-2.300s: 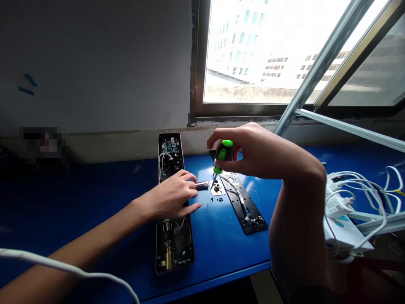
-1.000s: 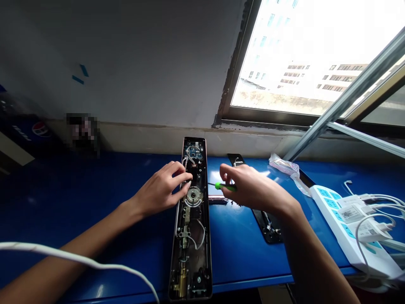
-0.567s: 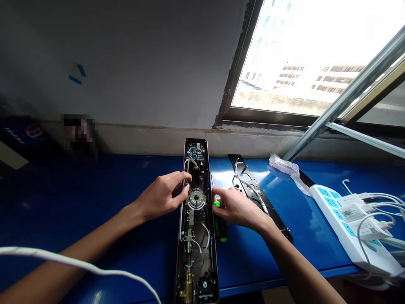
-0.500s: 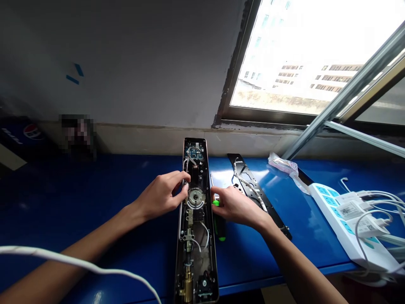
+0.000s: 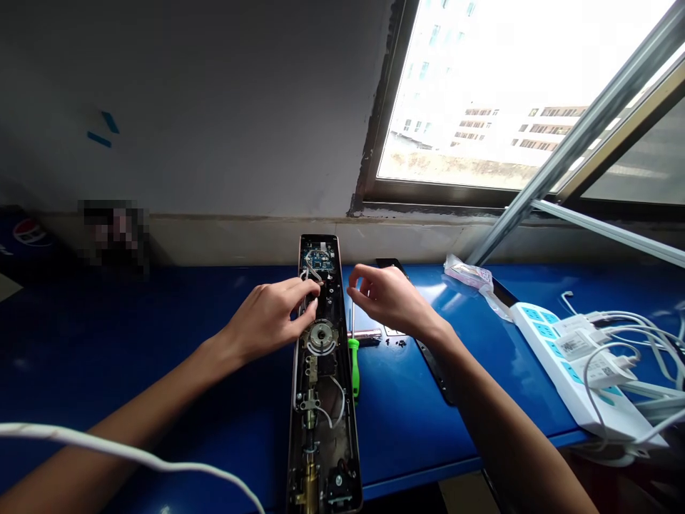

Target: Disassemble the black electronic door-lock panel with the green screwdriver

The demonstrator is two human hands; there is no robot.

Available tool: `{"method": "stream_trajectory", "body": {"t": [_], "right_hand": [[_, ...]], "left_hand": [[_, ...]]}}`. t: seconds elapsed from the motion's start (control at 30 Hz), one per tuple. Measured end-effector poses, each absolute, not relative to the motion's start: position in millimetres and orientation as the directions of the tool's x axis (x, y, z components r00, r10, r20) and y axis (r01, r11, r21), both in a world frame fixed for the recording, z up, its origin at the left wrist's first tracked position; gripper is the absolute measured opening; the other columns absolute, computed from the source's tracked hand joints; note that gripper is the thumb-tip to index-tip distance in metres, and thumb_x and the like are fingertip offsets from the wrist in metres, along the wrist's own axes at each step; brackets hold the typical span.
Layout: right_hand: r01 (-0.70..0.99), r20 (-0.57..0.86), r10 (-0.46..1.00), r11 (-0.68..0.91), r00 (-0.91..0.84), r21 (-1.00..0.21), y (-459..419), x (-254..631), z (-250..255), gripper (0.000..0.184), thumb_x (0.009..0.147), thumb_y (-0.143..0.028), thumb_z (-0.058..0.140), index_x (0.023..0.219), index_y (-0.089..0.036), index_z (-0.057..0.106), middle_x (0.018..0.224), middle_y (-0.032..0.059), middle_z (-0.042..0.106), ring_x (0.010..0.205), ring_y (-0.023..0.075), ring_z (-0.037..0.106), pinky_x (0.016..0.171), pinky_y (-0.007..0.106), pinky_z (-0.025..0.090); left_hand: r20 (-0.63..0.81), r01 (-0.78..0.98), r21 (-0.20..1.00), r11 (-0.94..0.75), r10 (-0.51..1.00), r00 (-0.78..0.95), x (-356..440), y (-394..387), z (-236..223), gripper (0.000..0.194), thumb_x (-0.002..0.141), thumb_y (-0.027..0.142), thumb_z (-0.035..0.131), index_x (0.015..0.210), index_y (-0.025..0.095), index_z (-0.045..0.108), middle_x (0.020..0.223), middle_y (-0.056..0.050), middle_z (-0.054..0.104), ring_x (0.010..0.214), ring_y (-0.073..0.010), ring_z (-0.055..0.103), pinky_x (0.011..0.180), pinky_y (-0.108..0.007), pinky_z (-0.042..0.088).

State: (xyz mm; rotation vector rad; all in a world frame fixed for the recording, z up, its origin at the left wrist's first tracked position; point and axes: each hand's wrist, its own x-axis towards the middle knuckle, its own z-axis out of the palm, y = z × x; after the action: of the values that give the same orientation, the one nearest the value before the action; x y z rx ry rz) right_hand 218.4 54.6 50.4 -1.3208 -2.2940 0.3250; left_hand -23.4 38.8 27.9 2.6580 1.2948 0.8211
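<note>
A long, narrow lock housing (image 5: 350,421) stands with its inside exposed, showing a circuit board (image 5: 317,261), a round metal disc (image 5: 322,335) and a brass cylinder (image 5: 311,482). Over its left rim reaches my left hand (image 5: 275,310), thumb and forefinger closed near the wires below the board. What they hold is hidden. My right hand (image 5: 390,300) is raised just right of the housing, fingers curled with a gap between them and nothing visible in them. Below it, a green-handled screwdriver (image 5: 354,364) lies against the housing's right side.
Small dark screws (image 5: 399,343) lie right of the screwdriver. My right arm partly covers a black cover plate (image 5: 436,371). Farther right are a plastic packet (image 5: 468,273) and a white power strip (image 5: 556,371) with plugged chargers. A white cable (image 5: 144,457) crosses the front left.
My right hand has let go of the screwdriver and moved up, leaving it beside the housing. My left hand stays at the housing, slightly higher along it. The whole view has shifted a little.
</note>
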Motion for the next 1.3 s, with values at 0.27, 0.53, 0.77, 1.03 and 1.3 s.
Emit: {"method": "stream_trajectory", "body": {"t": [0.27,0.53,0.77,1.03,1.3], "right_hand": [[0.66,0.487,0.8,0.58,-0.351,-0.478,58,205,22,0.007,0.095,-0.026,0.058,0.094,-0.021,0.063,0.068,-0.0042,0.064,0.058,0.0088,0.054,0.059,0.023,0.04],[0.612,0.619,0.714,0.659,-0.327,-0.436,58,208,1,0.014,0.098,-0.03,0.056,0.096,-0.02,0.066,0.071,-0.0015,0.066,0.057,0.0098,0.053,0.061,0.024,0.044],[0.605,0.612,0.682,0.698,-0.399,-0.383,52,205,-6,0.017,0.096,-0.03,0.054,0.094,-0.021,0.069,0.076,0.0008,0.067,0.062,0.0115,0.054,0.065,0.026,0.045],[0.602,0.628,0.648,0.725,-0.43,-0.335,74,185,40,0.017,0.096,-0.026,0.053,0.089,-0.021,0.068,0.081,0.0011,0.065,0.07,0.0124,0.055,0.071,0.026,0.046],[0.612,0.539,0.629,0.753,-0.561,-0.242,94,149,53,0.015,0.087,-0.022,0.066,0.099,-0.024,0.075,0.11,0.007,0.065,0.106,0.023,0.058,0.089,0.034,0.049]], "left_hand": [[0.388,0.742,0.295,-0.602,0.785,0.483,-29,43,34,0.014,0.098,0.031,0.057,0.103,0.021,0.065,0.082,0.0,0.066,0.064,-0.0145,0.057,0.061,-0.027,0.039],[0.341,0.776,0.338,-0.533,0.837,0.427,-31,47,32,0.006,0.097,0.029,0.056,0.1,0.024,0.057,0.075,0.002,0.065,0.061,-0.0153,0.059,0.059,-0.026,0.038],[0.329,0.768,0.334,-0.547,0.831,0.449,-36,48,41,0.008,0.094,0.031,0.06,0.096,0.023,0.058,0.074,0.001,0.066,0.062,-0.0155,0.06,0.06,-0.027,0.041],[0.352,0.726,0.464,-0.507,0.858,0.374,-48,59,46,0.012,0.092,0.033,0.06,0.098,0.023,0.06,0.076,0.0,0.07,0.066,-0.0169,0.065,0.065,-0.028,0.047],[0.319,0.646,0.609,-0.461,0.888,0.333,-50,63,43,0.01,0.093,0.029,0.054,0.102,0.024,0.054,0.08,0.0,0.071,0.071,-0.0181,0.068,0.065,-0.028,0.047]]}}
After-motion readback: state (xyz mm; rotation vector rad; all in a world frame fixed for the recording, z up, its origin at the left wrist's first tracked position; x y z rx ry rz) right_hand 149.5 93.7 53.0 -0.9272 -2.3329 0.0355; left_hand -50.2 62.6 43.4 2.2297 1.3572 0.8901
